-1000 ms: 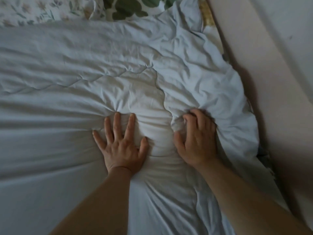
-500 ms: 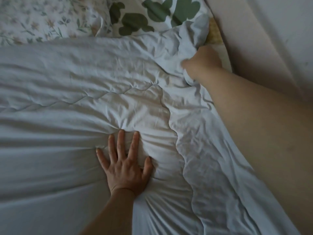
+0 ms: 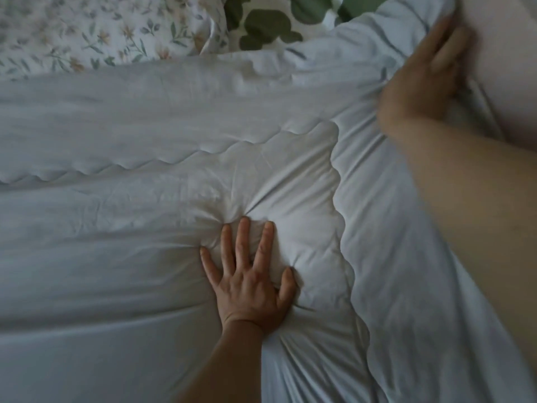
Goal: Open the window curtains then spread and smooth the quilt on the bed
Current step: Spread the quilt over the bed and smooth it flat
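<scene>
Pale wall (image 3: 511, 68) stands on the right side. A white quilt (image 3: 145, 158) lies spread wide, its top edge against a flowery pillow (image 3: 87, 27) and a green-leaf pillow (image 3: 267, 24). The left hand (image 3: 250, 283) lies flat on the quilt, fingers spread, pressing down. The right hand (image 3: 421, 80), blurry, grips the quilt's far corner beside the wall.

No legible txt, labels, brands or nos. on quilt (image 3: 151, 158) or pillows (image 3: 87, 30)
</scene>
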A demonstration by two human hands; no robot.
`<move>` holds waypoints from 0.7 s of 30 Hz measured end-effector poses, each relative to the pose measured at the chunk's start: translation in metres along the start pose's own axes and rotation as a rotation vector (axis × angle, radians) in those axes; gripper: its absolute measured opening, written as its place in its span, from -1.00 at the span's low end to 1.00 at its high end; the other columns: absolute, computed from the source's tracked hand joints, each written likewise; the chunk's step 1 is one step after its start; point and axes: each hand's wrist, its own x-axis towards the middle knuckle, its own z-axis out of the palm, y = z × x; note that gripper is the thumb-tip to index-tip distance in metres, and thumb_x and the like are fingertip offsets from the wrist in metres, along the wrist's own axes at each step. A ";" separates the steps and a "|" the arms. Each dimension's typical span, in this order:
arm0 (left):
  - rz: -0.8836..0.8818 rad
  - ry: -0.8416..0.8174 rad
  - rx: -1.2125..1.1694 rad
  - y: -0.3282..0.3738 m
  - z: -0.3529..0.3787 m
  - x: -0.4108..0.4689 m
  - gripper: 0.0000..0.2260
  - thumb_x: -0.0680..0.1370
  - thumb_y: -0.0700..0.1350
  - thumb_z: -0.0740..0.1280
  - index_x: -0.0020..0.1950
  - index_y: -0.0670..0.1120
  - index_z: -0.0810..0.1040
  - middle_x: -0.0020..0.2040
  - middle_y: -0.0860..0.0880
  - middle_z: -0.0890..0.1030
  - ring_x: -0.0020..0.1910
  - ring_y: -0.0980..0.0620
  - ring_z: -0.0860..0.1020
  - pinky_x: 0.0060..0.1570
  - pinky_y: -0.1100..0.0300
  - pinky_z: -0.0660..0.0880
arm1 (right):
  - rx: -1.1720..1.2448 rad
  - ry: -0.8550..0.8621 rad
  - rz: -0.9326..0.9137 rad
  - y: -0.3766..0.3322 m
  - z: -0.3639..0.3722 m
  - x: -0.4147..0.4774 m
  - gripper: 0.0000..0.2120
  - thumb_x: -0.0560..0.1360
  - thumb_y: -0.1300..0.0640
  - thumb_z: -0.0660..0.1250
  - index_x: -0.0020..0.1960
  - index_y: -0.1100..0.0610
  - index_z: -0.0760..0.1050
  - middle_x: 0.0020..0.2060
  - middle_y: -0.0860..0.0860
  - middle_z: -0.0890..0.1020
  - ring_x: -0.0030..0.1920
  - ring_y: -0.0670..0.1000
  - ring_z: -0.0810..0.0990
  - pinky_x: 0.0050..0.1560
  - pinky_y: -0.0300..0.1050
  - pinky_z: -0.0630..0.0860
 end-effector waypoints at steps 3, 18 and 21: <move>-0.008 0.001 -0.001 0.000 0.001 0.001 -0.28 0.36 0.29 0.16 0.52 0.16 0.19 0.54 -0.04 0.20 0.52 -0.16 0.12 0.39 -0.35 -0.06 | 0.027 0.060 -0.275 0.004 -0.006 -0.052 -0.41 0.54 0.13 0.10 0.54 0.20 0.07 0.49 0.31 0.12 0.44 0.33 0.21 0.46 0.17 0.12; -0.009 0.055 0.002 0.002 0.005 -0.003 -0.32 0.41 0.32 0.02 0.53 0.22 0.06 0.56 -0.01 0.10 0.54 -0.14 0.01 0.41 -0.35 -0.11 | -0.236 -0.321 -0.459 0.120 -0.085 -0.261 -0.32 0.50 -0.16 0.11 0.46 0.26 0.24 0.46 0.24 0.26 0.49 0.20 0.17 0.48 0.23 0.01; 0.001 0.082 0.003 0.001 0.008 -0.004 -0.33 0.42 0.33 0.00 0.53 0.23 0.05 0.56 0.00 0.09 0.54 -0.13 0.00 0.41 -0.34 -0.12 | -0.188 -0.290 -0.464 0.126 -0.071 -0.266 -0.32 0.50 -0.16 0.08 0.48 0.24 0.22 0.47 0.22 0.24 0.50 0.19 0.14 0.48 0.24 0.00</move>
